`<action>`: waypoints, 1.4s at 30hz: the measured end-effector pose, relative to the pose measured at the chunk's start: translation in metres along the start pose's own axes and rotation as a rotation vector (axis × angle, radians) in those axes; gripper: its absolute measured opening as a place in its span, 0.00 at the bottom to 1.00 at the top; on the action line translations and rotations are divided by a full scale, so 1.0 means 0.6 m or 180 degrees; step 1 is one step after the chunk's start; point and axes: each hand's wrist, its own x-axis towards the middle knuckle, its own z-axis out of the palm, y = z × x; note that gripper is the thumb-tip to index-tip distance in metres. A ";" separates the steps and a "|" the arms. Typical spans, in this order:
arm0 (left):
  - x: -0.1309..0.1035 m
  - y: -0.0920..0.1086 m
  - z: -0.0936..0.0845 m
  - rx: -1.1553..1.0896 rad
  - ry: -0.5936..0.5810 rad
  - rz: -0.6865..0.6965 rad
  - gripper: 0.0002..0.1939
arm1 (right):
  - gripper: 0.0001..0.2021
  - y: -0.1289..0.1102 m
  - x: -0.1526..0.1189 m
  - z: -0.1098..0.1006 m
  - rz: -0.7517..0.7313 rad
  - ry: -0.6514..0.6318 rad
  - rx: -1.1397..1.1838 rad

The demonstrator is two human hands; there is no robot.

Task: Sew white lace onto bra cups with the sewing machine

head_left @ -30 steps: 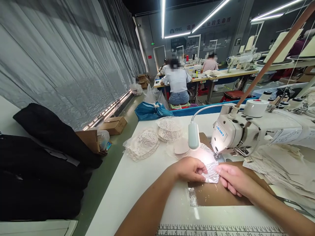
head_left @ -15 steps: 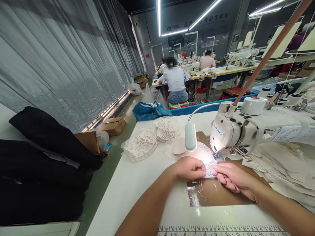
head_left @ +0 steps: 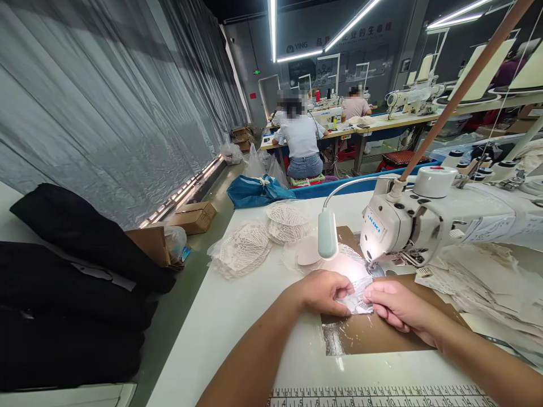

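Observation:
White lace fabric [head_left: 360,304] lies under the lamp, just in front of the needle area of the white sewing machine [head_left: 386,226]. My left hand [head_left: 328,291] grips its left side, thumb and fingers closed on the cloth. Its right edge is pinched between the thumb and fingers of my right hand [head_left: 392,302]. Both hands rest over a brown board [head_left: 360,336] on the white table. Behind the left hand is a pale round cup piece [head_left: 309,253].
Stacked lace pieces [head_left: 241,249] lie at the table's left, with another pile [head_left: 288,223] beside them. A lamp head [head_left: 327,234] hangs above. Lace layers [head_left: 487,282] spread at the right. A ruler strip [head_left: 382,397] runs along the front. A person [head_left: 301,138] sits ahead.
The lace between my hands has folded and bunched, with more of it showing on the left. My left thumb has moved lower and away from the fingertips.

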 end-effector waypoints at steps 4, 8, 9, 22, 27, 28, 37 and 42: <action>0.002 -0.005 0.007 0.0078 0.0148 0.0156 0.07 | 0.14 0.006 0.003 0.005 -0.0040 0.0050 -0.0079; 0.003 -0.010 0.011 0.0141 0.0237 0.0244 0.06 | 0.14 0.009 0.002 -0.001 -0.0084 0.0050 -0.0067; 0.003 -0.010 0.010 0.0148 0.0249 0.0249 0.08 | 0.16 0.010 0.002 -0.003 -0.0082 0.0034 -0.0065; -0.001 -0.010 0.002 0.0219 0.0184 0.0257 0.10 | 0.17 -0.004 0.024 0.005 -0.0238 -0.0154 0.0170; 0.001 -0.009 0.003 0.0254 0.0237 0.0242 0.10 | 0.18 0.002 0.015 0.002 -0.0139 -0.0325 0.0254; 0.001 -0.008 0.003 0.0253 0.0251 0.0234 0.10 | 0.18 0.003 0.013 0.000 -0.0135 -0.0339 0.0274; 0.000 -0.005 0.003 0.0283 0.0316 0.0226 0.11 | 0.19 0.014 0.002 -0.004 -0.0181 -0.0337 -0.0181; -0.005 0.000 -0.002 0.0320 0.0138 0.0251 0.12 | 0.18 0.021 -0.002 -0.011 -0.0584 -0.0100 -0.0978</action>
